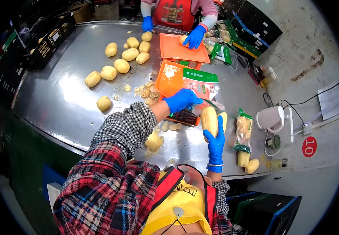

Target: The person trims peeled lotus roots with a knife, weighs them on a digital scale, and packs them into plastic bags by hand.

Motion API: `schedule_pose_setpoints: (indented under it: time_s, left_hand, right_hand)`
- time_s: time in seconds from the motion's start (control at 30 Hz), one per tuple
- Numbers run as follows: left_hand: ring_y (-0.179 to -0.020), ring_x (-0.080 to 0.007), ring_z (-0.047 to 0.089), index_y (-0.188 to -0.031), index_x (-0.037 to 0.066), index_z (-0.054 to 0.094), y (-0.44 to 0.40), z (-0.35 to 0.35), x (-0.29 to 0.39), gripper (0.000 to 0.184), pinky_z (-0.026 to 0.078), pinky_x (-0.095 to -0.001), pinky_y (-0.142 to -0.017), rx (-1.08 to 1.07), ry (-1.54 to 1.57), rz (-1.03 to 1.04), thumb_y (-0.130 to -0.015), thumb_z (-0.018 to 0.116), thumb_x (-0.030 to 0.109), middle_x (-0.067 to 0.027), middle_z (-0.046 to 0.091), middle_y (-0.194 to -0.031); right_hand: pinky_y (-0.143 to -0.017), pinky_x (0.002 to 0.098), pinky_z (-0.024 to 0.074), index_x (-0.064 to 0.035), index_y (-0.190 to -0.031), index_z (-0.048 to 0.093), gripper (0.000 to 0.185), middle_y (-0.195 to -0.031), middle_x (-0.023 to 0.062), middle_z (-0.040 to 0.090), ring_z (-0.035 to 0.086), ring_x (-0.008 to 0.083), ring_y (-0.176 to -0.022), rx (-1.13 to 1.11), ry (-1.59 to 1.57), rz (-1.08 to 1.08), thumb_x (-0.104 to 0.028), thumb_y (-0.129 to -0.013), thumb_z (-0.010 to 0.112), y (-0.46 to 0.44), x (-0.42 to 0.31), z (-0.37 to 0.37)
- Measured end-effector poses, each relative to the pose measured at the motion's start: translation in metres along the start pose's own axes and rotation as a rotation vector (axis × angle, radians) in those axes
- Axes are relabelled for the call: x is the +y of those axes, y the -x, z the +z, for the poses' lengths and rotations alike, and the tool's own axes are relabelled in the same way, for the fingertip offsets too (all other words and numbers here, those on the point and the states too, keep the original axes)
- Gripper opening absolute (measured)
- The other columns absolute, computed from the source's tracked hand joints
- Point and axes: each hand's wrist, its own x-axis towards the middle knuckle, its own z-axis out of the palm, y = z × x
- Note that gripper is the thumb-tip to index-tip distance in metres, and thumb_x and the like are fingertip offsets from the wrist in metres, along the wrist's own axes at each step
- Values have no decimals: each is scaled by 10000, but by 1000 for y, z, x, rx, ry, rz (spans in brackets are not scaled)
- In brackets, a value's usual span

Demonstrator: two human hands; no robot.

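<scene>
My gloved left hand (182, 101) is closed, its fingertips pinching the green-edged rim of a clear plastic bag (215, 104). My right hand (215, 147), also in a blue glove, is wrapped round two pale lotus root pieces (209, 122) held upright side by side just below that rim. How far the pieces sit inside the bag I cannot tell. Beyond my left hand, a printed green and pink bag (201, 81) lies flat over an orange scale tray (168, 80). The scale's dark keypad (186, 116) shows under my left wrist.
Several lotus roots (108, 73) are spread over the metal table (67, 55). Cut ends (146, 94) lie beside the scale. A filled bag (243, 130) and a white kettle (270, 118) stand right. Opposite, a co-worker's gloved hand (195, 37) rests on a lotus root on another orange tray (181, 53).
</scene>
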Motion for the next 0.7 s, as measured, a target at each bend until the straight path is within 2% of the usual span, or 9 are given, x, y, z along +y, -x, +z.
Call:
schedule_pose_setpoints:
  time_s: [0.07,0.17,0.2,0.33,0.4,0.5,0.53,0.63,0.7]
  left_hand:
    - [-632,-183,585,-763,37,638,-1,18,-14,241,473,-325,-587,70,-1,33,-792,735,256,-68,616,-696]
    - [-748,-305,620,-811,66,622,3,33,-9,151,489,-400,-650,220,-600,248,-805,670,209,-134,632,-792]
    - [-852,-383,595,-853,99,613,7,38,-5,115,483,-454,-699,257,-596,275,-797,630,197,-164,613,-889]
    - [-843,-379,595,-916,99,595,9,38,-6,144,484,-455,-709,403,-696,250,-813,613,199,-157,602,-909]
    - [-864,-374,593,-939,96,587,13,35,-13,153,486,-460,-708,449,-664,204,-821,605,190,-152,598,-934]
    - [-880,-354,591,-958,101,580,13,34,-12,158,493,-451,-699,599,-537,343,-824,594,182,-136,592,-950]
    - [-879,-346,591,-959,104,582,12,34,-10,164,496,-445,-696,506,-643,448,-817,600,184,-129,589,-945]
    - [-850,-316,594,-970,109,589,25,40,3,242,508,-415,-688,261,-798,752,-753,658,188,-103,576,-905]
    - [-862,-313,604,-981,104,587,25,39,1,323,514,-413,-687,273,-883,770,-696,710,195,-100,578,-899]
  right_hand:
    - [-976,323,443,-15,-1455,272,793,-1450,132,365,439,243,-1257,10,45,66,-31,-771,673,-1,8,-7]
    - [-978,319,441,-8,-1440,305,764,-1407,138,411,462,239,-1233,73,-537,273,-32,-769,670,-2,-29,2]
    - [-993,321,421,-10,-1424,341,738,-1378,136,436,477,228,-1211,70,-570,232,-38,-766,675,-5,-31,4]
    - [-965,320,433,-18,-1408,373,729,-1359,131,460,491,225,-1182,-17,83,-105,-69,-761,706,-20,-34,11]
    - [-990,327,416,-14,-1410,370,746,-1356,130,464,493,222,-1188,-44,108,-92,-80,-751,712,-22,-39,15]
    - [-984,339,429,-7,-1394,389,708,-1319,135,495,518,241,-1166,-72,119,-24,-101,-767,703,-22,-41,15]
    - [-975,344,440,-4,-1386,399,686,-1301,138,510,530,251,-1154,-77,118,3,-108,-777,697,-23,-40,16]
    - [-923,371,487,-4,-1314,468,557,-1230,143,552,569,278,-1095,-94,-407,442,-139,-813,670,-37,-23,6]
    - [-875,406,519,-23,-1266,489,441,-1211,135,542,567,280,-1082,31,-793,456,-159,-869,623,-38,-7,10]
